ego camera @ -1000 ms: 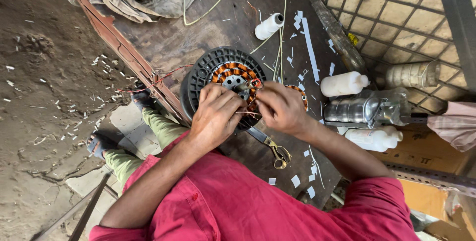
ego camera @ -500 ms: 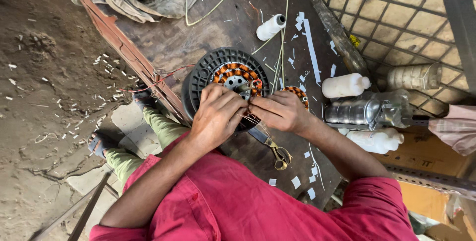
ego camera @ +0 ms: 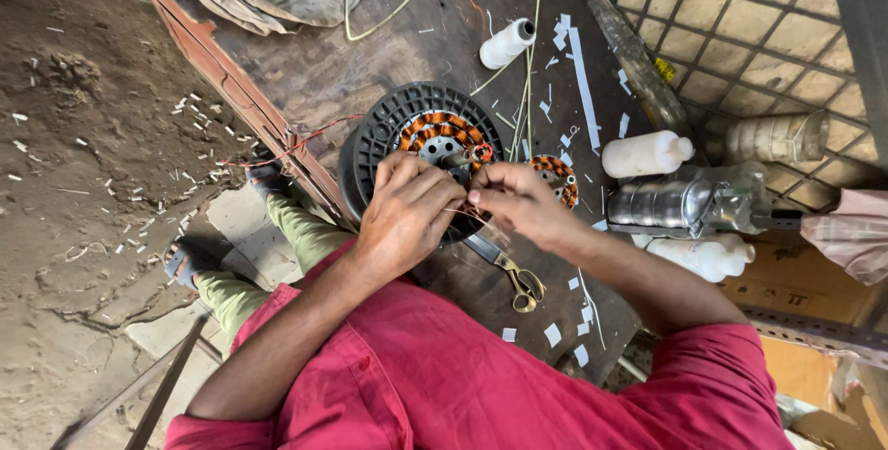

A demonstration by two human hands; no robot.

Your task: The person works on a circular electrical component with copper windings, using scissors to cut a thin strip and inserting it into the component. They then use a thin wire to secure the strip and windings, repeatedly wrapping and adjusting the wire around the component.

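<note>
Dark worn workbench over a dirt floor, tiled wall beyond. White plastic bottle lying capped, contents hidden. Left hand and right hand with fingers pinched together on thin wire above the copper-wound motor stator at bench centre.

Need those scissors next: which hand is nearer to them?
Right. The right hand hovers just above the scissors; the left hand rests farther away, on the motor stator.

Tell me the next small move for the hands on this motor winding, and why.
Probably draw the thin wire taut with the right hand. It is pinched at the fingertips and runs slack beneath the left hand, which rests on the copper coils of the black stator.
</note>
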